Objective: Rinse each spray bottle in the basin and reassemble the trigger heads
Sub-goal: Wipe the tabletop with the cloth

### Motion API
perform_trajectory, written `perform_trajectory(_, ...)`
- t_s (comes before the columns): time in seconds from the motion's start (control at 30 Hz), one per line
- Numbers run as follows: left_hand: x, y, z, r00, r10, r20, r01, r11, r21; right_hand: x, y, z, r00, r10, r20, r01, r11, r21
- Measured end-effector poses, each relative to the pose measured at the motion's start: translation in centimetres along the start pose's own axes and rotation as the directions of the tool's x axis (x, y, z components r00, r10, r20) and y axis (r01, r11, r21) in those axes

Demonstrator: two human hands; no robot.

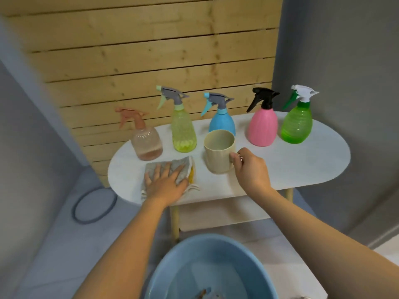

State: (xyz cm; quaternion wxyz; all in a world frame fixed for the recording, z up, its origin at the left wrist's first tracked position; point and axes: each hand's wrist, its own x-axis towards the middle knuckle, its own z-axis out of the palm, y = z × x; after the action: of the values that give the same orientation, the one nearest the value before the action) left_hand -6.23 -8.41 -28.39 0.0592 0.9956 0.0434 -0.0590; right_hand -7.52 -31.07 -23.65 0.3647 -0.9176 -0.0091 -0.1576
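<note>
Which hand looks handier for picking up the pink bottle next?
Probably the right hand: it is nearer the pink bottle, though it holds the cup. The left hand presses the cloth.

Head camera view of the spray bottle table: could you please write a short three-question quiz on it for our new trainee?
1. True or false: all five spray bottles have their trigger heads on.
2. Which bottle stands directly behind the beige cup? A) pink B) blue C) green
3. What does the left hand rest on?

Key:
1. True.
2. B, the blue bottle.
3. The grey cloth on the white table; the right hand holds the cup at its handle side.
</note>
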Motion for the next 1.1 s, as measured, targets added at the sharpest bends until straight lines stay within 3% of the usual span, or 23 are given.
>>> perform_trajectory(0.27,0.6,-6.9,-1.1,0.992,-0.121,0.028,0.121,0.992,-0.019,0.2,-1.9,3.5,0.998,-0.051,0.038,0.050,0.998,0.029)
perform_trajectory(0.5,-0.8,-6.4,-0.3,0.990,-0.143,0.016,0.143,0.989,-0.039,0.4,-1.5,3.0,0.997,-0.060,0.043,0.060,0.998,-0.012)
perform_trajectory(0.77,-3.4,-1.5,0.5,0.998,-0.055,0.030,0.055,0.998,-0.002,0.2,1.1,-0.6,1.000,-0.015,0.000,0.015,0.999,-0.050)
perform_trajectory(1.1,-2.2,9.6,1.2,0.996,0.059,0.060,-0.062,0.997,0.039,1.2,7.5,-6.2,0.990,0.101,-0.094,-0.113,0.984,-0.136)
